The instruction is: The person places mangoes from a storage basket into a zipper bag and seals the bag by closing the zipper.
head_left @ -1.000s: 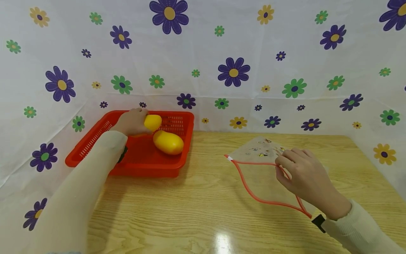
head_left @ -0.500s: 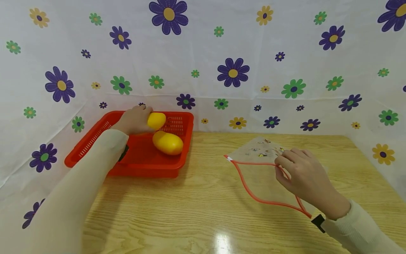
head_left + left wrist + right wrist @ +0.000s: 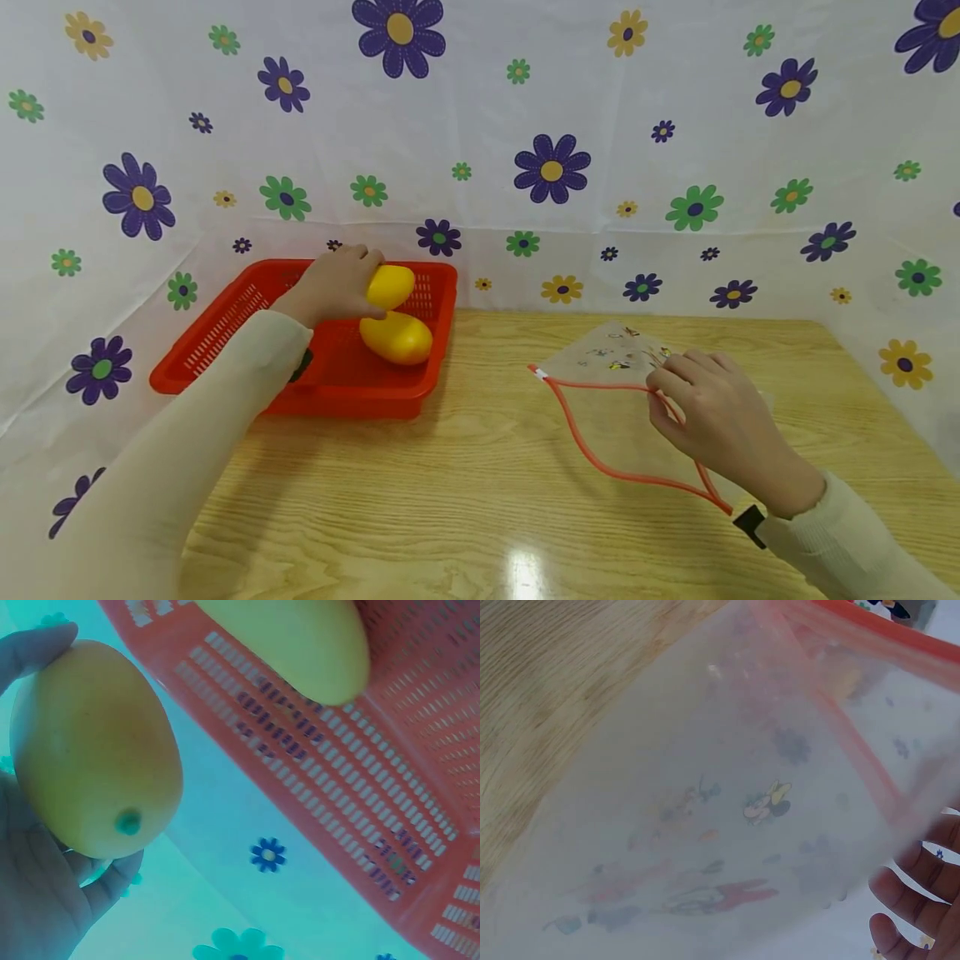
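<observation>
My left hand (image 3: 333, 285) grips a yellow mango (image 3: 392, 287) over the back right of a red basket (image 3: 345, 404). In the left wrist view the held mango (image 3: 97, 750) shows a green stem spot, with thumb and fingers curled round it. A second mango (image 3: 397, 338) lies in the basket, just below the held one. On the right, my right hand (image 3: 720, 421) pinches the red-edged rim of a clear zip bag (image 3: 600, 354), whose mouth gapes toward me. Cartoon prints show on the bag (image 3: 667, 840) in the right wrist view.
The basket stands at the back left of a wooden table (image 3: 450, 500), its sides slotted. A white cloth (image 3: 480, 108) with printed flowers hangs behind and along both sides. The zip slider (image 3: 540, 374) sits at the bag's left corner.
My left hand has carried the mango to the right inside the basket area, now directly above the second mango. The right hand and the bag have hardly moved.
</observation>
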The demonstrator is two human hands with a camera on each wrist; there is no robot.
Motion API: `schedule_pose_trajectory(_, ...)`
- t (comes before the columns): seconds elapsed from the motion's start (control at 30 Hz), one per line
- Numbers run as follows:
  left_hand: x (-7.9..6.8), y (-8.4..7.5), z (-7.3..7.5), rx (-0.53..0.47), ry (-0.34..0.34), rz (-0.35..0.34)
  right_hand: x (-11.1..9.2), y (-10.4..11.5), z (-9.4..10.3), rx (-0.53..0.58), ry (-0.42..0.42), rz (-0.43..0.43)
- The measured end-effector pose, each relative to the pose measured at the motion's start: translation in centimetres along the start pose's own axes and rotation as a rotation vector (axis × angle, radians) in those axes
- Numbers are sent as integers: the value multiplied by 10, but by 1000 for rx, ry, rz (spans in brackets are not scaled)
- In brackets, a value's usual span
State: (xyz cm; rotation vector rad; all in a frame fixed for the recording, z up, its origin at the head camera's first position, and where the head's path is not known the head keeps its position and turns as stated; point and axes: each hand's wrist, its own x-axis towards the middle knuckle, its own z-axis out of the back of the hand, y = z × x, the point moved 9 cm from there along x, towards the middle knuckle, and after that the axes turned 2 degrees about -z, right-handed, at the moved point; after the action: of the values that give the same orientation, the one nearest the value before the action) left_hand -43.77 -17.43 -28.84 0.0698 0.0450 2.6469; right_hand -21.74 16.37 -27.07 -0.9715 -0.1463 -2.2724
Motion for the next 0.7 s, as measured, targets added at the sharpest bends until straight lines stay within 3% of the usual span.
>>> schedule_pose_trajectory(0.5, -12, -52, 8, 19, -12, -98, 1, 1, 2, -12, -4, 2)
schedule_pose_trajectory(0.7, -16, -75, 10, 28, -46, -174, 0, -2, 1, 3, 3, -7)
